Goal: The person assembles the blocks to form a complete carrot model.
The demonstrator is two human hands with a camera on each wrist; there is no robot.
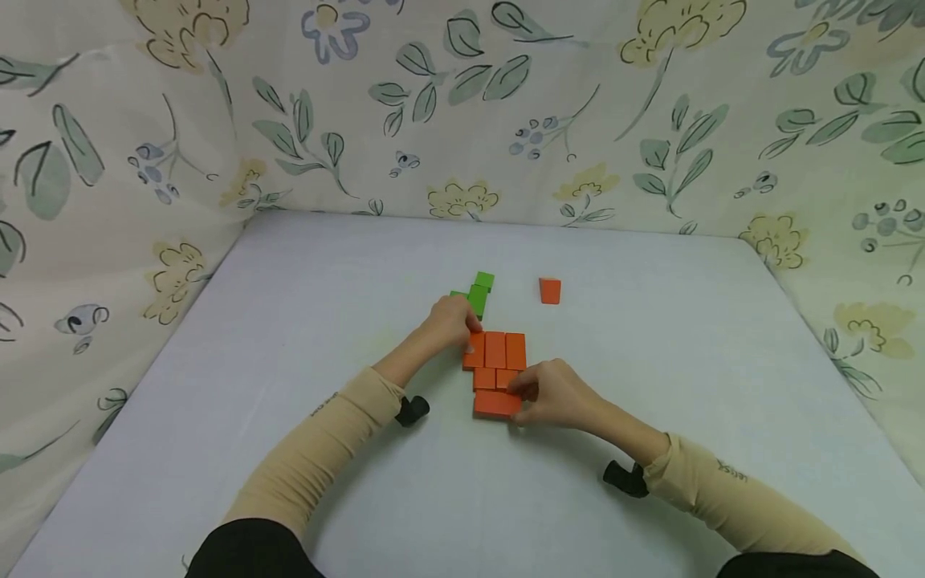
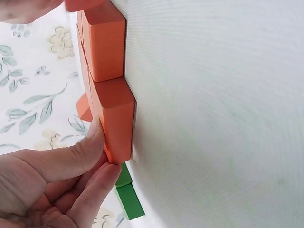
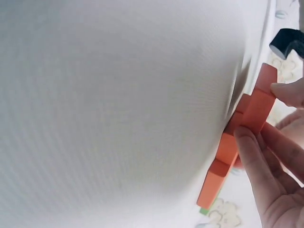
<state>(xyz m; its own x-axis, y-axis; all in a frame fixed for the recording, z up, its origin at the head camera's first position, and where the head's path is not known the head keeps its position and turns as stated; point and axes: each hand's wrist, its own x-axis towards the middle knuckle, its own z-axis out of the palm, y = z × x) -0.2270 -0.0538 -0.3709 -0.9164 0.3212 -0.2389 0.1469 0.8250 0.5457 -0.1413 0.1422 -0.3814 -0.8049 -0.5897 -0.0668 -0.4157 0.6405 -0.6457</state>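
Several orange blocks (image 1: 495, 351) lie flat and packed together mid-table: a row of three, two smaller ones below, and one long block (image 1: 496, 404) across the near end. My left hand (image 1: 451, 321) pinches the far corner of the leftmost orange block (image 2: 116, 118) between thumb and finger. My right hand (image 1: 551, 392) grips the right side of the near blocks, fingers curled over an orange block (image 3: 259, 104). Green blocks (image 1: 478, 297) sit just beyond the orange group, right behind my left hand. A single orange block (image 1: 550, 291) stands apart at the far right.
The white table (image 1: 289, 321) is enclosed by floral cloth walls (image 1: 462, 120) at the back and both sides. Black wrist mounts (image 1: 412, 409) show under both sleeves. Green blocks (image 2: 128, 197) lie close beyond my left fingers.
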